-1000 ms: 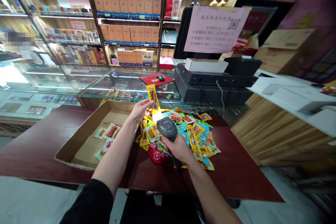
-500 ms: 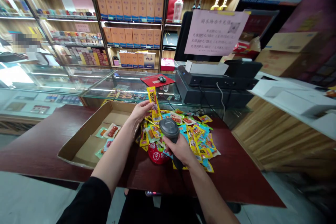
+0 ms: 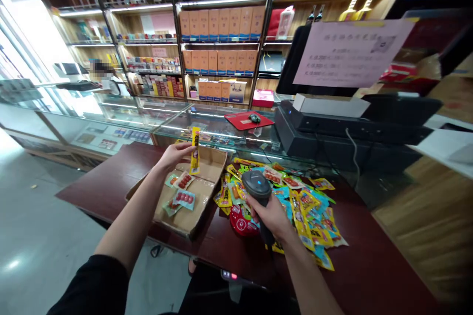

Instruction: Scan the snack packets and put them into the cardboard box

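My left hand (image 3: 176, 155) pinches a narrow yellow snack packet (image 3: 195, 150) upright above the open cardboard box (image 3: 207, 216). Inside that box lie several small clear packets of reddish sausages (image 3: 185, 199). My right hand (image 3: 272, 214) is wrapped round the handle of a dark barcode scanner (image 3: 257, 187), whose head shows a small blue light. Under and around the scanner spreads a heap of yellow, blue and green snack packets (image 3: 303, 216). A round red package (image 3: 242, 221) sits at the heap's near side, partly covered by my right hand and the scanner.
Behind the brown table (image 3: 354, 275) runs a glass counter (image 3: 207, 118) with a red mouse pad (image 3: 244, 120) and mouse. A dark till (image 3: 325, 128) and a monitor with a paper notice (image 3: 351, 54) stand at the right. Another person (image 3: 107, 78) is far left.
My left hand has carried the yellow packet left, from beside the heap to over the cardboard box. The view has turned left. My right hand still holds the scanner over the heap.
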`<act>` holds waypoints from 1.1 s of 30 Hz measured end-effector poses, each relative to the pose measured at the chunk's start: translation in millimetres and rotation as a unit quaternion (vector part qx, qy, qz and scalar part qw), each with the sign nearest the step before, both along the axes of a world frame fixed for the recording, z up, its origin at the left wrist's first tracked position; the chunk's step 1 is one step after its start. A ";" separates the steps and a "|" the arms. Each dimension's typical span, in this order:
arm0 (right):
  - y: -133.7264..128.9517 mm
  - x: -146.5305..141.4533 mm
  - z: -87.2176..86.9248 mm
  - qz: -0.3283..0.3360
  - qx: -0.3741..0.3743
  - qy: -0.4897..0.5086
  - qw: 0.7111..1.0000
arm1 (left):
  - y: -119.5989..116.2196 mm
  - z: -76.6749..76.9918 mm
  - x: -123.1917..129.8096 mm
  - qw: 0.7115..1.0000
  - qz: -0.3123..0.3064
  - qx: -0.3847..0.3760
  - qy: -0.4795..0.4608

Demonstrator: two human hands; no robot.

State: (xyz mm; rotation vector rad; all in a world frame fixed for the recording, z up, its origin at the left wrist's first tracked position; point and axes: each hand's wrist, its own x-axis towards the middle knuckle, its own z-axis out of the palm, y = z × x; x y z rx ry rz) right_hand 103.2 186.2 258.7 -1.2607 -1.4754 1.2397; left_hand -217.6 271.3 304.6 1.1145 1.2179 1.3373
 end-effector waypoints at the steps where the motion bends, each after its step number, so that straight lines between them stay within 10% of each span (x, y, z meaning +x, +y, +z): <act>1: 0.9 -1.9 0.1 -0.001 0.000 0.001 1.000 | -5.2 1.0 -10.7 1.000 0.009 -0.004 -0.004; 10: 7.3 -7.4 -6.9 -0.004 -0.012 0.022 1.000 | -10.7 0.0 -23.8 0.999 0.039 -0.007 -0.004; 26: -6.6 76.9 5.0 -0.146 -0.022 0.000 0.989 | 48.4 -14.3 153.9 0.983 -0.181 -0.027 -0.023; 33: -10.0 102.2 2.8 -0.169 0.009 -0.032 0.985 | 55.0 -41.5 191.2 0.974 -0.228 -0.016 0.011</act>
